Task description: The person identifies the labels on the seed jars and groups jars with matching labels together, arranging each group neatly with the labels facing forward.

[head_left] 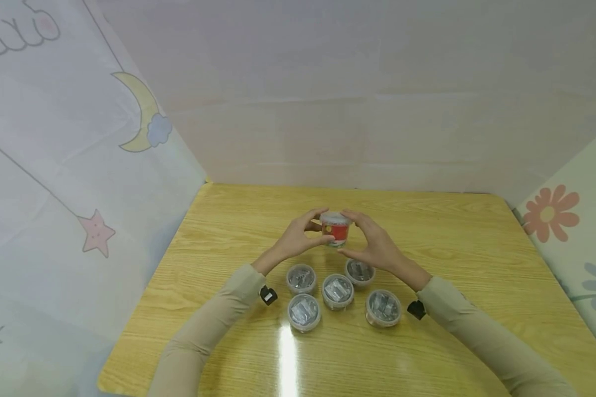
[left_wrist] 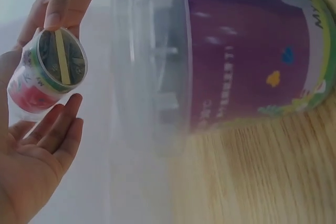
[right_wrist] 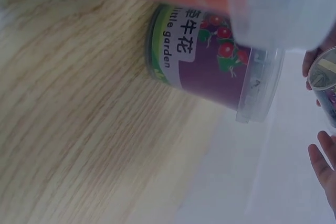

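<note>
In the head view, a small plastic tub (head_left: 337,234) with a red label and a clear lid is raised above the table between both hands. My left hand (head_left: 300,236) holds its left side, thumb across the front and fingers at the back. On the other side, my right hand (head_left: 374,242) has fingertips at the lid and its thumb by the base. Seen from below in the left wrist view, the tub (left_wrist: 62,59) shows a pale strip inside its clear bottom. At the right wrist view's edge, the tub (right_wrist: 323,80) is partly cut off.
Several lidded tubs stand near the forearms: one at the left (head_left: 301,278), one at the middle (head_left: 338,291) and one at the right (head_left: 383,307). A purple-labelled tub (right_wrist: 212,59) reads "little garden". The wooden table (head_left: 447,242) meets a pale backdrop (head_left: 298,132).
</note>
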The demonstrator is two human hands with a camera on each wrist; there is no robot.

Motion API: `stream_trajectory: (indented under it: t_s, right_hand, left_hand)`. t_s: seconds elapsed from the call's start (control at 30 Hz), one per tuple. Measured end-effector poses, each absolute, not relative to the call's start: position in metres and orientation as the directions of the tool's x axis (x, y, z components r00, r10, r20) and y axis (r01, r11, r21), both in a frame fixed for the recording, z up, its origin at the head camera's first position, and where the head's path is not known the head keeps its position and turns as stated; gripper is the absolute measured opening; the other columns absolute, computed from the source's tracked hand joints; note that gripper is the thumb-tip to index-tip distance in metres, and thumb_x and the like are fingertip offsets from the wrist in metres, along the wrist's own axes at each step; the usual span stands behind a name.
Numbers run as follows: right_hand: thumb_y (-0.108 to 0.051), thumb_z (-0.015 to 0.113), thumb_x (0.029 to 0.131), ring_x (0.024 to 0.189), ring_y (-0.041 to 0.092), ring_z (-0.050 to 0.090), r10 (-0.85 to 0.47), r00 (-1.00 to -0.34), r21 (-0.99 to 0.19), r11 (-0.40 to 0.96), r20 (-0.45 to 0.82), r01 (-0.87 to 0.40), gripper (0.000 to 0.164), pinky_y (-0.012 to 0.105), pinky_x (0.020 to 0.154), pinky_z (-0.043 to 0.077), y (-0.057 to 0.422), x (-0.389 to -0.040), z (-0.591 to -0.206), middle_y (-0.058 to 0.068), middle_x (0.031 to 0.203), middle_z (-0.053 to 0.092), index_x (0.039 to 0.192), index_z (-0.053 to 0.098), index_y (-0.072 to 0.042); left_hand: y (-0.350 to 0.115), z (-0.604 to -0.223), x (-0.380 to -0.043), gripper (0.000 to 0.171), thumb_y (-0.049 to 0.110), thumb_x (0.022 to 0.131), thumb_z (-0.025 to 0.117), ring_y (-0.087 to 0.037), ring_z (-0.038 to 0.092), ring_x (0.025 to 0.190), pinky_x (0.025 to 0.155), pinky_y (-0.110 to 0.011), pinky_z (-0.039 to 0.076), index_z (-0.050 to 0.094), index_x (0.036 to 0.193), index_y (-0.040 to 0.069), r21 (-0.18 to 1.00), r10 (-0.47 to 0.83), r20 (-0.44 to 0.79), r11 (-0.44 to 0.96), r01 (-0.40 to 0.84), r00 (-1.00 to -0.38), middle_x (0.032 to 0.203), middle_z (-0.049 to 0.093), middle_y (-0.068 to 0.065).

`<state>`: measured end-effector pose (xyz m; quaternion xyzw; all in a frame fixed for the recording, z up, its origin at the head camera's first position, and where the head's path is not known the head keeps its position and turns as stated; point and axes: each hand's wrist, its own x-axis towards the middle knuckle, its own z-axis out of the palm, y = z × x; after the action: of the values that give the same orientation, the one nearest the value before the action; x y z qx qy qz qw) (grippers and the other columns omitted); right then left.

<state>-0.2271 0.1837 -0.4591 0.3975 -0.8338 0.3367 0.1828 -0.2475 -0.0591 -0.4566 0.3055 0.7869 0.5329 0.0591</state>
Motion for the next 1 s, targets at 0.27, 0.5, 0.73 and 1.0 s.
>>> stream_trajectory:
  t_s: [0.27,0.5,0.73,1.0]
  right_hand:
    - [0.002,0.087,0.068,0.114,0.033,0.054,-0.510,-0.637,-0.541,0.344,0.578,-0.767,0.093,0.051,0.089,0.051,0.183,-0.224,-0.457,0.018,0.136,0.048,0.146,0.036,-0.001]
    - [0.012,0.082,0.069,0.110,0.042,0.055,-0.513,-0.662,-0.607,0.301,0.547,-0.735,0.085,0.056,0.088,0.051,0.177,-0.212,-0.437,0.029,0.133,0.045,0.140,0.035,0.013]
    - [0.012,0.073,0.080,0.118,0.048,0.050,-0.513,-0.725,-0.733,0.240,0.461,-0.636,0.088,0.055,0.093,0.048,0.175,-0.207,-0.425,0.032,0.141,0.038,0.150,0.020,0.007]
    - [0.004,0.061,0.093,0.119,0.047,0.050,-0.448,-0.840,-0.913,0.112,0.306,-0.392,0.086,0.037,0.089,0.054,0.181,-0.223,-0.444,0.030,0.144,0.038,0.157,0.009,-0.018]
  left_hand:
    - [-0.062,-0.460,-0.249,0.075,0.012,0.093,0.067,-0.026,0.060,0.114,0.091,-0.035,0.053,0.025,0.155,0.021,0.941,0.631,0.195,0.098,0.325,-0.751,0.138,0.048,-0.015]
    - [-0.062,-0.460,-0.250,0.075,0.004,0.094,0.064,-0.034,0.058,0.114,0.088,-0.041,0.055,0.024,0.155,0.020,0.961,0.634,0.198,0.026,0.276,-0.748,0.138,0.046,-0.019]
    - [-0.061,-0.456,-0.249,0.074,0.010,0.090,0.072,-0.030,0.061,0.111,0.083,-0.039,0.057,0.034,0.152,0.023,0.965,0.562,0.200,0.029,0.261,-0.802,0.138,0.048,-0.016]
    - [-0.060,-0.457,-0.248,0.072,0.011,0.087,0.075,-0.031,0.063,0.107,0.081,-0.039,0.057,0.040,0.148,0.025,0.964,0.499,0.212,0.034,0.263,-0.841,0.134,0.051,-0.015]
